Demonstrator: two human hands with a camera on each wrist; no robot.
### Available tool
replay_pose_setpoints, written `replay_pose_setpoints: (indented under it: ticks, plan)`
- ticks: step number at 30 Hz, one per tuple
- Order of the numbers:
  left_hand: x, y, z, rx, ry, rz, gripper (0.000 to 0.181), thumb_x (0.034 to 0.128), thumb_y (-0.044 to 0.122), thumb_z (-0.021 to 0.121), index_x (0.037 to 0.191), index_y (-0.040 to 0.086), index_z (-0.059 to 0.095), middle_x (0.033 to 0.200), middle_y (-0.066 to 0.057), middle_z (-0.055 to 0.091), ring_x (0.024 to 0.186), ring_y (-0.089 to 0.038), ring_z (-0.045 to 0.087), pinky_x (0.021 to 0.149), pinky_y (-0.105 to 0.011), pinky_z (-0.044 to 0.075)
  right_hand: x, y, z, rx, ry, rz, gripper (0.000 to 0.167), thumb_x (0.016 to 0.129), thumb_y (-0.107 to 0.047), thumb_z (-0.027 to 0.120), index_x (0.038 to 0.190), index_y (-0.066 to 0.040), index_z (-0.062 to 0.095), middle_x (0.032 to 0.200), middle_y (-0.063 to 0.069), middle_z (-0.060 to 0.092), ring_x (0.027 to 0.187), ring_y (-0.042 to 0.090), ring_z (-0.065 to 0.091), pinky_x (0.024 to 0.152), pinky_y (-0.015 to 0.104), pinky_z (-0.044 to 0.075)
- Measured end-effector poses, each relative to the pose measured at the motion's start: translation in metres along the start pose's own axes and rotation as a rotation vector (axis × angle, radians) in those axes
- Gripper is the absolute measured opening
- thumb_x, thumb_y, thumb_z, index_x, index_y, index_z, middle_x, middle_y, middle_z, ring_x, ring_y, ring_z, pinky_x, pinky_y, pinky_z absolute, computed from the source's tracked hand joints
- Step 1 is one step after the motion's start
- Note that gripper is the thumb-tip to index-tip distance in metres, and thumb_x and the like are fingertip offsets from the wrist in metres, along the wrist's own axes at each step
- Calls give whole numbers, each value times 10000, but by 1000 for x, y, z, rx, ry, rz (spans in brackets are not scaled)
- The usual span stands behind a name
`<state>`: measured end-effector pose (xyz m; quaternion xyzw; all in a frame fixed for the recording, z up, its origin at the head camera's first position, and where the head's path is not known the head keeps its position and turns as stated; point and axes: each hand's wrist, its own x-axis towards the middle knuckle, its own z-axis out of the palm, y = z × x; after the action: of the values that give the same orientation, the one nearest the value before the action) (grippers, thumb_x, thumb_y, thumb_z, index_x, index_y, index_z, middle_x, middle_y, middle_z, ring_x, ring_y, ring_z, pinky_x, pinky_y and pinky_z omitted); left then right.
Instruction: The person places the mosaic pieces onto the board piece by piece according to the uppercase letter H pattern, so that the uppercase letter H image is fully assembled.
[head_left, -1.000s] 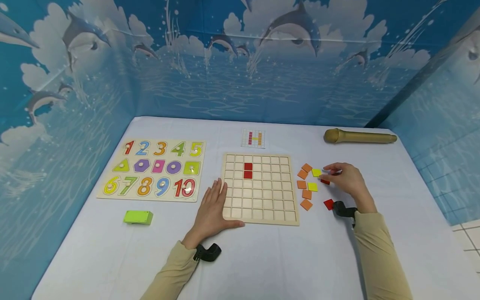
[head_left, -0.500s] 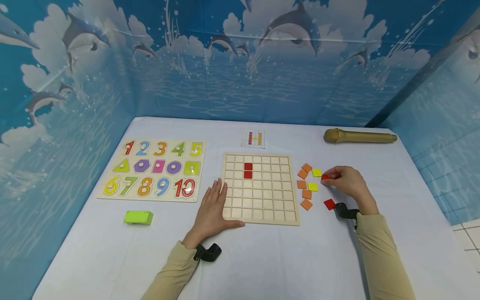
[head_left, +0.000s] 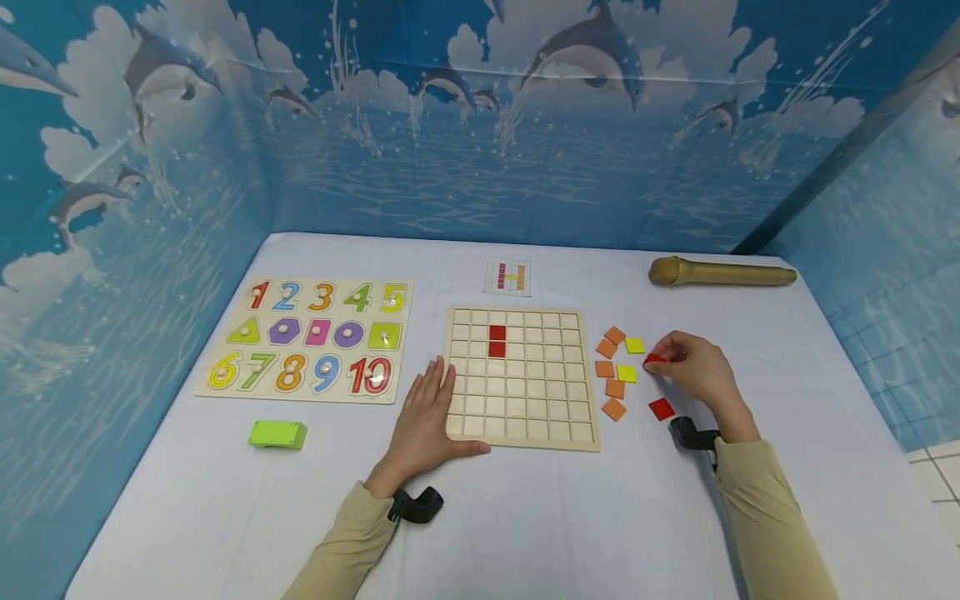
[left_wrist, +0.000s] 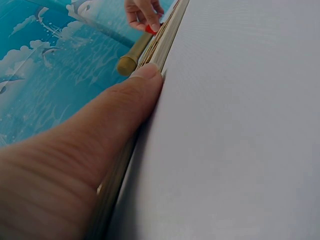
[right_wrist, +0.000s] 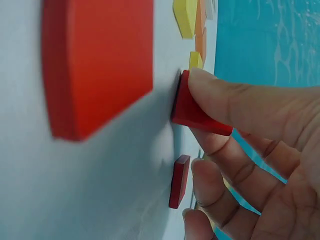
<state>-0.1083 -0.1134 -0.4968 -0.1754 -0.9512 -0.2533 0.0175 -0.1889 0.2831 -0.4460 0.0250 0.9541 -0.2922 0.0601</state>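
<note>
My left hand (head_left: 423,421) lies with fingers straight over the lower left corner of the wooden grid board (head_left: 536,446), which holds two red tiles (head_left: 497,342) in one column. In the left wrist view the thumb (left_wrist: 125,100) rests along the board's edge. Right of the board, my right hand (head_left: 697,367) pinches a red tile (head_left: 655,358) between thumb and fingers; the right wrist view shows this tile (right_wrist: 200,112) tilted. Another red tile (right_wrist: 180,181) stands out below the fingers there, and a nearer one (head_left: 662,409) lies by the wrist.
Orange tiles (head_left: 604,369) and two yellow tiles (head_left: 634,345) lie between board and right hand. A pattern card (head_left: 507,277) is behind the board. To the left are a number puzzle (head_left: 303,333) and a green block (head_left: 277,434); a gold microphone-shaped object (head_left: 720,272) lies at back right.
Since a second ago, my right hand has taken hold of a red tile and shifted slightly right. The left hand stays in place on the board.
</note>
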Motion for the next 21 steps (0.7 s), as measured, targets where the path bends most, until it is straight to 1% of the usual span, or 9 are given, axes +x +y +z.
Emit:
replay_pose_setpoints:
  ticks: [5, 9, 10, 12, 14, 17, 21]
  plan:
    - [0, -1, 1, -3, 0, 0, 1230, 638, 635, 766, 1487, -39, 184, 1555, -202, 84, 1432, -271, 21, 1143, -407, 35, -4, -5, 2, -19, 46, -16, 243, 817, -164, 753, 924, -17, 593, 774, 93, 567, 756, 275, 479, 596, 339, 396]
    - [0, -1, 1, -2, -2, 0, 1232, 638, 635, 766, 1487, -40, 182, 1555, -203, 83, 1431, -273, 21, 1143, -407, 35, -6, -14, 6, 6, 104, -30, 266, 798, -201, 773, 883, -25, 593, 740, 88, 556, 703, 262, 471, 538, 334, 398]
    - [0, -1, 1, -3, -1, 0, 1232, 637, 634, 767, 1487, -40, 183, 1554, -203, 85, 1431, -274, 23, 1143, -408, 36, -6, -17, 8, 18, 120, -45, 272, 792, -212, 779, 871, -30, 593, 735, 87, 553, 693, 258, 463, 523, 334, 390]
    - [0, -1, 1, -3, 1, 0, 1231, 636, 632, 769, 1486, -40, 186, 1554, -203, 87, 1431, -274, 25, 1143, -407, 36, -5, -24, 11, 35, 153, -78, 275, 779, -239, 791, 843, -59, 593, 721, 67, 550, 678, 240, 454, 484, 376, 406]
    - [0, -1, 1, -4, 3, 0, 1230, 635, 630, 771, 1486, -41, 188, 1554, -203, 90, 1431, -275, 28, 1143, -407, 37, -4, -32, 14, 57, 171, -124, 288, 766, -270, 805, 821, -80, 595, 697, 51, 547, 657, 227, 450, 463, 398, 402]
    - [0, -1, 1, -5, 3, 0, 1231, 636, 631, 770, 1486, -40, 185, 1554, -202, 90, 1431, -271, 25, 1143, -404, 34, -3, -46, 17, 90, 164, -186, 263, 773, -273, 800, 812, -97, 608, 678, 36, 547, 642, 216, 455, 456, 388, 386]
    - [0, -1, 1, -6, 4, 1, 1232, 639, 633, 767, 1488, -38, 178, 1556, -196, 87, 1432, -263, 17, 1143, -401, 30, 0, -66, 21, 110, 125, -253, 188, 814, -212, 767, 852, -75, 643, 699, 50, 567, 664, 225, 482, 514, 322, 377]
